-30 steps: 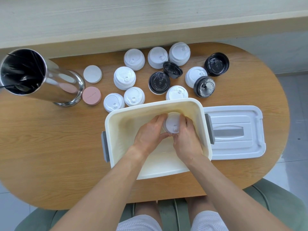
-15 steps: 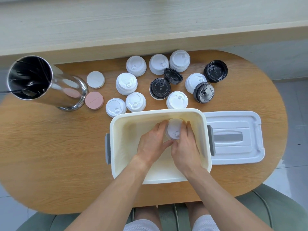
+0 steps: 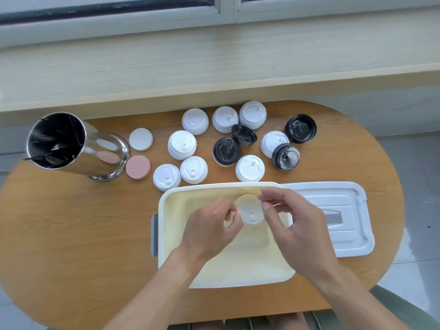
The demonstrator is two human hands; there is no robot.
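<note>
Probably featherlight, bendy white plastic cup lid (image 3: 251, 211), so pinch the rim. Half-curled left hand (image 3: 212, 226), right hand (image 3: 294, 221) beside it, grip too blurry.

Oval wooden bench (image 3: 71, 234) carries cream rectangular plastic tub (image 3: 164, 206); 1 white round plastic cup lid (image 3: 251, 210) inside; white plastic tub cover (image 3: 352, 241) right.

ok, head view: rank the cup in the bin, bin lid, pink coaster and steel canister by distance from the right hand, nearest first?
1. Cup: in the bin, at the fingertips of the right hand.
2. Bin lid: just right of that hand.
3. Pink coaster: far left.
4. Steel canister: farther left still, beside the coaster.
</note>
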